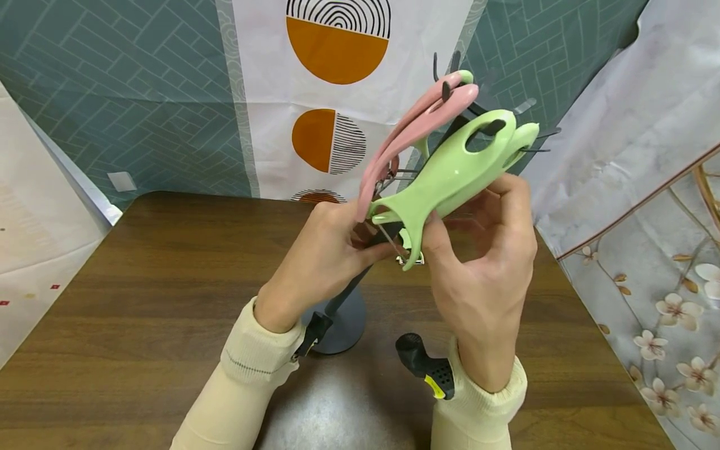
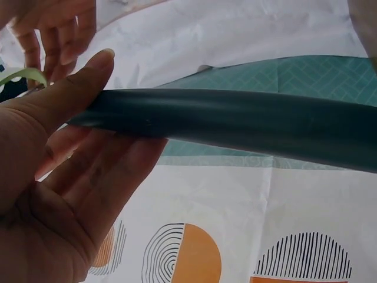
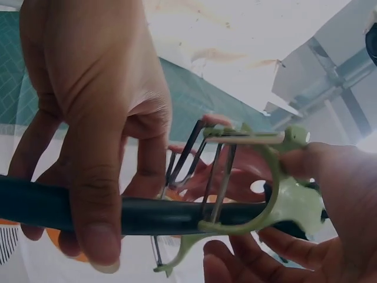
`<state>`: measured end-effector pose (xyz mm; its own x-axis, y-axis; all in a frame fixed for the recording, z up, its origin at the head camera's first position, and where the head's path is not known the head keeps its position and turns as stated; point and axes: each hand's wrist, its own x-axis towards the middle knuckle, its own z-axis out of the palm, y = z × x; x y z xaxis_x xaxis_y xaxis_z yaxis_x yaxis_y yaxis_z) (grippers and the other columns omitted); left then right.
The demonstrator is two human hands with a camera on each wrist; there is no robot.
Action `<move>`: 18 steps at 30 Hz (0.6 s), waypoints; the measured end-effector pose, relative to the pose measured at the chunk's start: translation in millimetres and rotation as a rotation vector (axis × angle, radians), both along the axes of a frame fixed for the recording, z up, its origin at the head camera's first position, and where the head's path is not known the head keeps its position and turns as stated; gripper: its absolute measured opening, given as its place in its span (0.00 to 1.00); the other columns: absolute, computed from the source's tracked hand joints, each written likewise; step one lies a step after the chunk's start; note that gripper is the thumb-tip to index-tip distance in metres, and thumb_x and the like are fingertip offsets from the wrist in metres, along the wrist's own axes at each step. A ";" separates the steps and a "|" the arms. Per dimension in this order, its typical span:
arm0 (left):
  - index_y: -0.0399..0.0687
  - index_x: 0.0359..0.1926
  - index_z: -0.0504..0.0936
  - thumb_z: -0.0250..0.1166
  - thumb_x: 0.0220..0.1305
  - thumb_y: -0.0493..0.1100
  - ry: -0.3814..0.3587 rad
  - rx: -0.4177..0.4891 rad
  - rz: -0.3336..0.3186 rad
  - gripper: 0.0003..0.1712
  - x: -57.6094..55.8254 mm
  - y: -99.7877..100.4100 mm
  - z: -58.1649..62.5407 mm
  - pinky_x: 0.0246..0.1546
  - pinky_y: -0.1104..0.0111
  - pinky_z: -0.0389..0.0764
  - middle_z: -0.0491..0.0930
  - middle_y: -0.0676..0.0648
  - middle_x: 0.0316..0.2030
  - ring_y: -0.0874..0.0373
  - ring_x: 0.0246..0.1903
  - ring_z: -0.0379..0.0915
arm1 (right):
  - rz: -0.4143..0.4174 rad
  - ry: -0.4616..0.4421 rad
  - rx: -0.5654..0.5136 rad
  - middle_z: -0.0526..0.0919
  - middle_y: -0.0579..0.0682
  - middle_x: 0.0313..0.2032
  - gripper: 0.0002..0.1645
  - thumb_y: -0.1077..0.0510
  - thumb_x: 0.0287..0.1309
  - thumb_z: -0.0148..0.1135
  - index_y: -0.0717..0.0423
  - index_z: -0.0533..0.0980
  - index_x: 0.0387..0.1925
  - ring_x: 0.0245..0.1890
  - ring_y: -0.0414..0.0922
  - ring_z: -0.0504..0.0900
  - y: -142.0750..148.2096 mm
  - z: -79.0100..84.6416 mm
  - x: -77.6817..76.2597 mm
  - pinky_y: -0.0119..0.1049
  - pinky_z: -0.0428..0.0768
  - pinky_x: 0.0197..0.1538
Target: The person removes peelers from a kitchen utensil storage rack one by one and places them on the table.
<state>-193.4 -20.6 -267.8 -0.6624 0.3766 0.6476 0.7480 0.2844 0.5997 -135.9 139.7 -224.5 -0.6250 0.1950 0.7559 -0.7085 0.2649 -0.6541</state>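
Observation:
A dark stand with a slim pole point(image 1: 350, 286), a round base point(image 1: 343, 328) and hooks point(image 1: 435, 65) at its top leans toward the upper right in the head view. My left hand point(image 1: 312, 265) grips the pole point(image 2: 235, 115), thumb on one side and fingers on the other. Green Y-shaped peelers point(image 1: 450, 172) and pink peelers point(image 1: 413, 128) hang by their handles around the top. With thumb and fingers, my right hand point(image 1: 486, 262) pinches the nearest green peeler close to its head point(image 3: 274, 194). Whether the base touches the table cannot be told.
A brown wooden table point(image 1: 140, 325) lies below. Behind it hang a teal brick-patterned cloth point(image 1: 140, 106) and a white panel point(image 1: 270, 125) with orange half circles. Floral fabric point(image 1: 664, 325) borders the right side. Black wrist cameras point(image 1: 424, 362) sit at both cuffs.

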 end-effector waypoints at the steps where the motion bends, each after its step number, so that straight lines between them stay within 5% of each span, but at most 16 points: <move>1: 0.43 0.46 0.84 0.81 0.52 0.39 0.000 0.000 -0.001 0.20 0.0 -0.1 -0.1 0.33 0.73 0.83 0.88 0.51 0.32 0.65 0.27 0.83 | 0.011 0.001 -0.013 0.82 0.58 0.39 0.21 0.61 0.56 0.69 0.62 0.76 0.51 0.37 0.51 0.83 0.0 0.1 0.1 0.37 0.84 0.43; 8: 0.42 0.46 0.83 0.80 0.53 0.41 -0.015 -0.016 0.024 0.21 1.0 -0.4 1.2 0.32 0.75 0.83 0.87 0.51 0.31 0.66 0.27 0.83 | 0.138 0.080 -0.106 0.80 0.66 0.38 0.19 0.67 0.55 0.67 0.72 0.73 0.47 0.39 0.52 0.82 -1.5 -1.5 -4.7 0.40 0.84 0.47; 18: 0.42 0.44 0.82 0.80 0.54 0.40 -0.019 -0.010 0.028 0.19 1.9 0.8 0.9 0.31 0.75 0.82 0.86 0.51 0.29 0.66 0.27 0.82 | 0.253 0.104 -0.209 0.81 0.68 0.40 0.20 0.68 0.61 0.61 0.66 0.66 0.52 0.37 0.52 0.87 -7.2 -3.7 -6.6 0.38 0.85 0.43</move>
<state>-191.5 -19.8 -266.9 -0.6849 0.3645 0.6309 0.7281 0.3111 0.6107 -142.5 132.5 -228.2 -0.5950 0.2010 0.7782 -0.8004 -0.0604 -0.5964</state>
